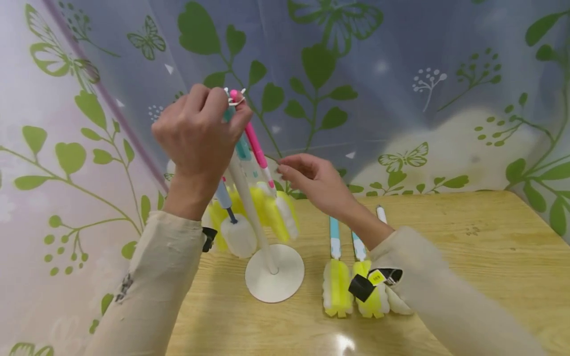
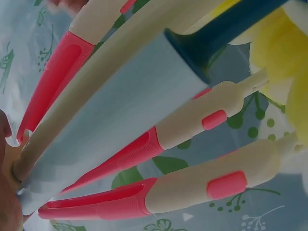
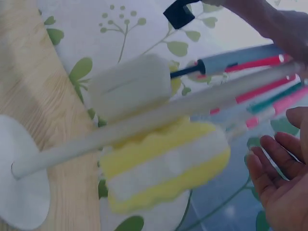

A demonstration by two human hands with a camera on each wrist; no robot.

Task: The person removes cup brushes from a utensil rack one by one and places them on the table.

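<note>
My left hand [image 1: 191, 123] grips the top of a white stand [image 1: 250, 202], a pole on a round base [image 1: 274, 289]. Sponge bottle brushes hang around the pole from small hooks at its top. Nearest me is a brush with a light blue handle [image 2: 120, 110] and a white sponge head [image 3: 130, 86]. A pink-handled brush [image 1: 256, 143] with a yellow and white sponge [image 3: 168, 163] hangs on the right side. Beside it my right hand [image 1: 316, 183] is held with loosely bent fingers and nothing in them. More pink handles [image 2: 192, 190] show in the left wrist view.
On the wooden table [image 1: 467, 257] two blue-handled brushes with yellow and white sponges [image 1: 337, 289] lie to the right of the base. Another brush with a pale head [image 1: 401, 302] is partly hidden by my right sleeve. A leaf-patterned curtain [image 1: 401, 99] hangs behind.
</note>
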